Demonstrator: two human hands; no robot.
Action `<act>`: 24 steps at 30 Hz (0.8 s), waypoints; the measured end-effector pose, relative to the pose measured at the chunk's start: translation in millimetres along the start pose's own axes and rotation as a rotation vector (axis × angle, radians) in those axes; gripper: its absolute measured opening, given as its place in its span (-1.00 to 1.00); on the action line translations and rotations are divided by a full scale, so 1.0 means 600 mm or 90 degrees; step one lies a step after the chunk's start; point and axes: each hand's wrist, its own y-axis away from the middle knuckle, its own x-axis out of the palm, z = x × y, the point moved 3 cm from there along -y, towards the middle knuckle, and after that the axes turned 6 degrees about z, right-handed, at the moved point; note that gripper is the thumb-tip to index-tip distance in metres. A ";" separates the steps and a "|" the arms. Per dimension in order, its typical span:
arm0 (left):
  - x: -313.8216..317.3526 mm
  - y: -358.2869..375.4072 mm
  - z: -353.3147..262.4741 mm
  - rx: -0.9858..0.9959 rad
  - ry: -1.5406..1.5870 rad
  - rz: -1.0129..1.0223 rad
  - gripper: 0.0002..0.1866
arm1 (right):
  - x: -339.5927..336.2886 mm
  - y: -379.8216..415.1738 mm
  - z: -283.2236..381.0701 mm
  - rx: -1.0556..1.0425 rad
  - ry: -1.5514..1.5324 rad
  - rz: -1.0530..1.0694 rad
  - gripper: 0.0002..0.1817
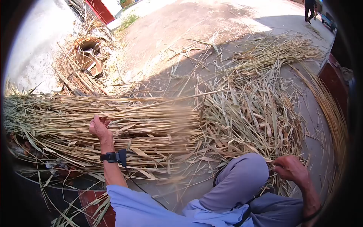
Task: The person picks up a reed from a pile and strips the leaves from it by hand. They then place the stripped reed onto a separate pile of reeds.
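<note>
My left hand is over a bed of dry reed stalks lying sideways. Its thumb and fingers close on a long, thin reed stalk that slants up to the right. A strap with a black device circles that wrist. Beside my raised knee, my right hand is closed, its fingers curled toward the knee. Whatever it may hold is hidden. Between the hands, beyond the knee, lies a heap of dry, stripped leaves. A blurred pale streak crosses the right ends of the stalks.
A bundle of thin stalks rests behind the leaf heap, and another bundle curves along the right. At the upper left, a broken container sits among straw by a pale wall. A person stands far back right.
</note>
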 end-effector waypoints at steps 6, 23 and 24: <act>0.037 0.094 -0.004 -0.178 0.095 0.096 -0.86 | -0.028 0.002 0.030 -0.002 -0.057 -0.012 -0.76; 0.362 0.690 -0.107 -0.450 0.118 0.795 -0.65 | -0.084 -0.028 0.194 -0.314 0.156 -0.247 -0.88; 0.359 0.696 -0.116 -0.496 0.156 0.796 -0.58 | -0.084 -0.018 0.181 -0.289 0.175 -0.224 -0.89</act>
